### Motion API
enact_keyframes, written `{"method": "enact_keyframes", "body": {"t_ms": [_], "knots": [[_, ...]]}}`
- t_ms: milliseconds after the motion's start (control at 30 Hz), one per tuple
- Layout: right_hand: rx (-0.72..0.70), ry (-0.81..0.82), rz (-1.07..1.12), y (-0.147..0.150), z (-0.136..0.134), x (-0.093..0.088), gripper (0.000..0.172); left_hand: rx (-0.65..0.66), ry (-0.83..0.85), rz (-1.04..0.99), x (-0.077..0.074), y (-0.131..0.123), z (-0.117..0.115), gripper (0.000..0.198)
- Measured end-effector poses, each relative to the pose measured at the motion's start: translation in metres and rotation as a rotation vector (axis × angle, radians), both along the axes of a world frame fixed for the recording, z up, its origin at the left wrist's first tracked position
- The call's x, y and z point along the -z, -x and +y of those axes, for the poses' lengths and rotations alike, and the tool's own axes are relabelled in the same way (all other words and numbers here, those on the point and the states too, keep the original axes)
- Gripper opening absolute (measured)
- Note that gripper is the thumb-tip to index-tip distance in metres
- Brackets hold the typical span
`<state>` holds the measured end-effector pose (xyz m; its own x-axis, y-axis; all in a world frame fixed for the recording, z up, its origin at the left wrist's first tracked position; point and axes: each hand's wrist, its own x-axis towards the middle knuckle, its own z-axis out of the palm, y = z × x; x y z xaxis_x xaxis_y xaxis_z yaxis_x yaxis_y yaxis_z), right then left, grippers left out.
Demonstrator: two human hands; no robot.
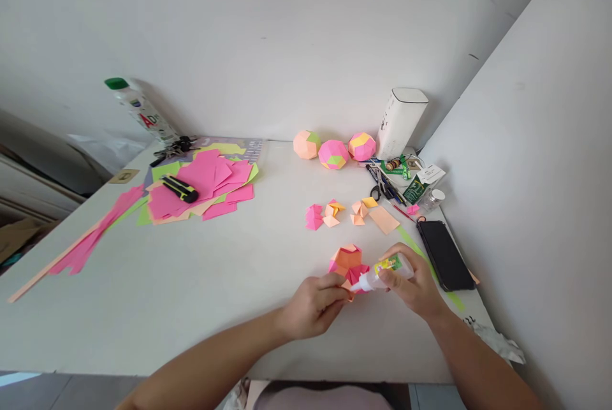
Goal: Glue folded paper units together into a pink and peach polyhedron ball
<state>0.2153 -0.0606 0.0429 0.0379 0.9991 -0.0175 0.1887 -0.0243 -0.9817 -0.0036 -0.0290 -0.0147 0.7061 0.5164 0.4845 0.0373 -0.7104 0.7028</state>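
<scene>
My left hand pinches the near edge of a part-built folded paper ball in pink and orange. In my right hand is a small clear glue bottle with a yellow-green label, tilted so its nozzle points left. The nozzle tip meets the paper close to my left fingertips; whether glue is coming out is too small to tell. Just beyond lie a pink folded paper piece, an orange one and a peach one, beside a flat peach paper rectangle.
Finished paper balls sit along the wall, left of a white container. Scissors, pens and a black phone line the right side. At left are paper sheets, a box cutter, paper strips and a bottle.
</scene>
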Motion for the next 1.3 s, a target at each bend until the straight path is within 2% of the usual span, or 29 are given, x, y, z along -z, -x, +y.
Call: {"method": "enact_keyframes", "body": {"t_ms": [300, 500, 700, 867, 1033, 1133, 1300], "knots": [[0.021, -0.089, 0.001, 0.006, -0.001, 0.003, 0.029, 0.0, 0.015, 0.004, 0.005, -0.001, 0.002, 0.021], [0.027, -0.04, 0.049, 0.002, 0.003, 0.005, 0.028, 0.004, 0.036, -0.021, 0.002, -0.002, 0.004, 0.021], [0.034, 0.033, 0.208, -0.002, 0.009, 0.011, 0.026, 0.024, 0.06, -0.042, 0.003, -0.002, 0.007, 0.021], [0.116, 0.07, 0.486, -0.007, 0.02, 0.016, 0.031, 0.038, 0.1, -0.109, 0.004, -0.002, 0.01, 0.016], [0.139, 0.1, 0.607, -0.019, 0.03, 0.018, 0.027, 0.085, 0.236, -0.219, -0.008, -0.003, 0.01, 0.017], [0.098, 0.109, 0.591, -0.022, 0.032, 0.021, 0.023, 0.091, 0.332, -0.246, -0.015, -0.003, 0.01, 0.021], [0.087, 0.064, 0.484, -0.02, 0.033, 0.031, 0.033, 0.13, 0.486, -0.282, -0.017, 0.0, 0.009, 0.021]]}}
